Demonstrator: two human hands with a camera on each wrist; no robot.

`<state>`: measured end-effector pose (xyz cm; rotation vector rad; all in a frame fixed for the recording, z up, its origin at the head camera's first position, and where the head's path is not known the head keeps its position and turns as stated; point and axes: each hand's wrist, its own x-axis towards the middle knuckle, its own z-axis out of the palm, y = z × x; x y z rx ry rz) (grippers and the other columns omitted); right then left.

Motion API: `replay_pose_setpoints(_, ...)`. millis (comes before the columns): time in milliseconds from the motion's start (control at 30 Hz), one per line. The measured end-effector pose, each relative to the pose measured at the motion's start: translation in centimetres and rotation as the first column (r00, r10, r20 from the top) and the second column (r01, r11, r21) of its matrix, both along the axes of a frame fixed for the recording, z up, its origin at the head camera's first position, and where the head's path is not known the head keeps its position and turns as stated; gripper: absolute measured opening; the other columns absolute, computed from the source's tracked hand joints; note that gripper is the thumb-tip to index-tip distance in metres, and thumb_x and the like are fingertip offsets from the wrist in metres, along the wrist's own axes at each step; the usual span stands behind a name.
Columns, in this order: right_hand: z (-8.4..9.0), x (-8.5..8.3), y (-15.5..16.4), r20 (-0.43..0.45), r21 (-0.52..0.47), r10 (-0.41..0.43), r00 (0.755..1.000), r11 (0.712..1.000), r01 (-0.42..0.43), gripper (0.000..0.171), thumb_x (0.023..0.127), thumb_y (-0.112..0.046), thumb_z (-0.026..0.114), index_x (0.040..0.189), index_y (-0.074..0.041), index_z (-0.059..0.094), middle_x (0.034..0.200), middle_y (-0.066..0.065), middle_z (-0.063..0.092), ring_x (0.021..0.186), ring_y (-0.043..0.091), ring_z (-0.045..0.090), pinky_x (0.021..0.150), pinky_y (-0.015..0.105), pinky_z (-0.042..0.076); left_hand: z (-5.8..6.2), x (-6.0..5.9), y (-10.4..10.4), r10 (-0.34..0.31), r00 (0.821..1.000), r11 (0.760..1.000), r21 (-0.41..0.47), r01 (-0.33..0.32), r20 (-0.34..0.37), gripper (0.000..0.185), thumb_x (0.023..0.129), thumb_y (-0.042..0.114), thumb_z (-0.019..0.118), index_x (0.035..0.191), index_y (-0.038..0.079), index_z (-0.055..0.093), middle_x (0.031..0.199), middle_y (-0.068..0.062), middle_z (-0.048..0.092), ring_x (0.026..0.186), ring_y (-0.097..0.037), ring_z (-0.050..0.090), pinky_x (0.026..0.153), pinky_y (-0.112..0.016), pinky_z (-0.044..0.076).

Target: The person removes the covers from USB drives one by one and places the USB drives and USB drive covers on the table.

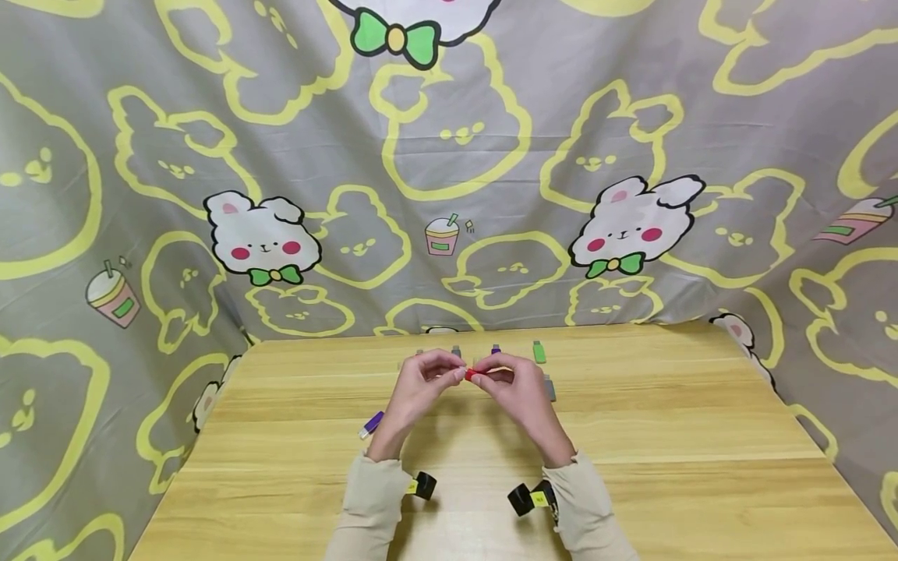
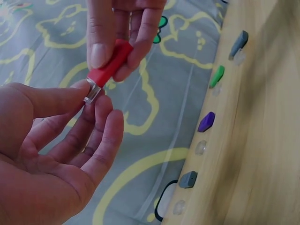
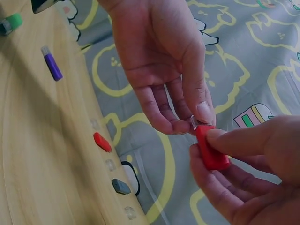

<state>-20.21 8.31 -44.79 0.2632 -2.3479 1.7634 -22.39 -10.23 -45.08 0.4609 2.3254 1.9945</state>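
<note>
Both hands meet over the far part of the table, around a red USB flash drive (image 3: 211, 150). My right hand (image 1: 515, 382) pinches its red body between thumb and fingers. At the drive's end is a clear cap (image 2: 92, 93), which the thumb and fingertips of my left hand (image 1: 424, 382) pinch. In the left wrist view the drive slants, with its capped end toward the left hand. A purple USB flash drive (image 1: 372, 425) lies on the table beside the left forearm.
Along the table's back edge stand more flash drives: red (image 3: 102, 142), grey (image 2: 188, 179), purple (image 2: 206, 122) and green (image 2: 217, 76). Small clear caps (image 2: 201, 147) lie among them. Another grey drive (image 1: 550, 388) lies beyond the right hand. A patterned curtain (image 1: 491, 195) hangs behind the table.
</note>
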Motion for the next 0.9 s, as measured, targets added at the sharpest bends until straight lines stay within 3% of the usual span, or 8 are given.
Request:
replay_pose_setpoints(267,-0.20,0.15,-0.13,-0.016,0.139,0.002,1.000,0.990,0.000,0.009,0.085,-0.004,0.084,0.091,-0.007,0.078,0.088,0.004,0.075,0.076,0.015,0.072,0.068,0.026,0.061,0.07,0.27,0.07,-0.009,1.000,1.000,-0.015,0.009,-0.007,0.012,0.094,0.002,0.073,0.105,-0.005,0.074,0.101,-0.019,0.074,0.088,-0.021,0.069,0.080,-0.027,0.058)
replay_pose_setpoints(633,-0.03,0.10,0.12,0.003,0.117,0.032,0.999,0.993,-0.033,0.007,0.086,-0.005,0.083,0.090,-0.008,0.078,0.087,0.003,0.075,0.076,0.015,0.070,0.067,0.024,0.058,0.19,0.12,-0.20,0.002,1.000,1.000,-0.027,-0.003,-0.016,0.014,0.094,0.004,0.075,0.105,-0.005,0.075,0.101,-0.017,0.075,0.086,-0.021,0.070,0.080,-0.030,0.060)
replay_pose_setpoints(833,0.10,0.06,0.17,0.025,0.102,0.046,0.999,0.994,-0.049,0.007,0.086,-0.003,0.082,0.091,-0.007,0.078,0.087,0.003,0.075,0.076,0.015,0.070,0.066,0.023,0.057,0.07,0.09,-0.21,0.007,1.000,1.000,-0.027,-0.008,-0.014,0.016,0.093,0.003,0.075,0.105,-0.008,0.074,0.100,-0.017,0.075,0.084,-0.020,0.070,0.084,-0.045,0.060)
replay_pose_setpoints(900,0.13,0.05,0.22,0.032,0.105,0.047,0.998,0.993,-0.050,0.007,0.086,-0.003,0.082,0.090,-0.007,0.078,0.087,0.004,0.075,0.076,0.015,0.070,0.066,0.023,0.057,0.05,0.11,-0.22,0.016,1.000,1.000,-0.016,-0.016,-0.006,0.017,0.093,0.002,0.075,0.106,-0.009,0.074,0.101,-0.017,0.075,0.085,-0.020,0.070,0.084,-0.043,0.061)
